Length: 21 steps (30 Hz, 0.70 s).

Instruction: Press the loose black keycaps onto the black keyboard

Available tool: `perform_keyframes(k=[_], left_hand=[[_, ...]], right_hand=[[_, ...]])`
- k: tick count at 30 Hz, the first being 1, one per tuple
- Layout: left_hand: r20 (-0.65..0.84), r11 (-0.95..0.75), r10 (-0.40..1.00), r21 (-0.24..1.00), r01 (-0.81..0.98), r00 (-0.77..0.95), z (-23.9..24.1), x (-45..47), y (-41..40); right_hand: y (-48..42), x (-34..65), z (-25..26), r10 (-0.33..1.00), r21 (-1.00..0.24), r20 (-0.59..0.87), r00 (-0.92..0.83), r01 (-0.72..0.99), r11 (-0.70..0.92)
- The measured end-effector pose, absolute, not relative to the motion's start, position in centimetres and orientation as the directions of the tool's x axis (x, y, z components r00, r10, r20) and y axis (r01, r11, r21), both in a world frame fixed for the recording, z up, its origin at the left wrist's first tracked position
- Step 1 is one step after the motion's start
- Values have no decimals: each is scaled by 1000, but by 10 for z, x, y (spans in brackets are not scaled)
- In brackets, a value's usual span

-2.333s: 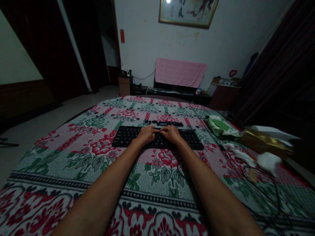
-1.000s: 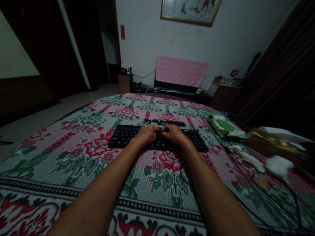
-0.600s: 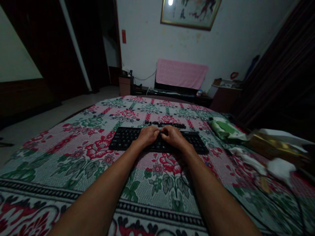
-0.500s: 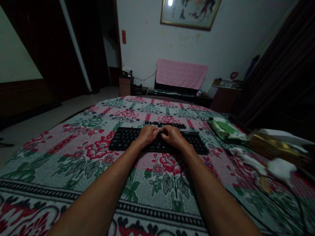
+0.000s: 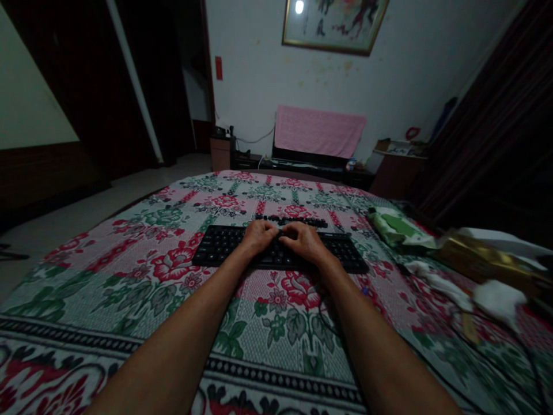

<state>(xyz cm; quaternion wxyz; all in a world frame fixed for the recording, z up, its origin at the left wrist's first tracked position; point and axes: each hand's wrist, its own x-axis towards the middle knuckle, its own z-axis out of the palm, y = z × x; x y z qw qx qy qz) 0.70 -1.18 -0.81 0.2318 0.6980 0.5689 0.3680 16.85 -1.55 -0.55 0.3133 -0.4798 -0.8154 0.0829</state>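
A black keyboard (image 5: 216, 246) lies flat on the flowered bedspread in front of me. My left hand (image 5: 260, 235) rests over its middle, fingers curled and pressed together towards the thumb. Close beside it, my right hand (image 5: 303, 239) is bent with thumb and forefinger brought together near the same keys. Whatever sits between the fingertips of either hand is too small and dark to make out. Just behind the keyboard runs a row of small black pieces (image 5: 313, 222), which look like loose keycaps. My hands cover the keyboard's centre.
On the right lie a green-and-white packet (image 5: 395, 227), a gold box (image 5: 484, 253), a crumpled white item (image 5: 499, 300) and dark cables (image 5: 488, 351). A pink cloth (image 5: 319, 131) hangs over a screen by the far wall.
Both hands stay at the middle of the keyboard, with only a slight shift of the fingers. The view has tilted a little.
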Motion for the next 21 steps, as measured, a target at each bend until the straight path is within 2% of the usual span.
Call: perform_keyframes(k=[5, 10, 13, 21], left_hand=[[242, -221, 970, 811, 541, 33, -8, 7, -10], [265, -235, 964, 815, 530, 21, -11, 7, -7], [280, -250, 960, 798, 548, 30, -13, 7, -6], [264, -227, 964, 823, 521, 3, -10, 7, -9]], right_hand=[[-19, 158, -5, 830, -418, 477, -290, 756, 504], [-20, 151, -6, 830, -412, 505, -237, 779, 473], [-18, 151, -7, 825, -418, 506, -253, 765, 490], [-17, 154, -8, 761, -333, 549, -345, 745, 578]])
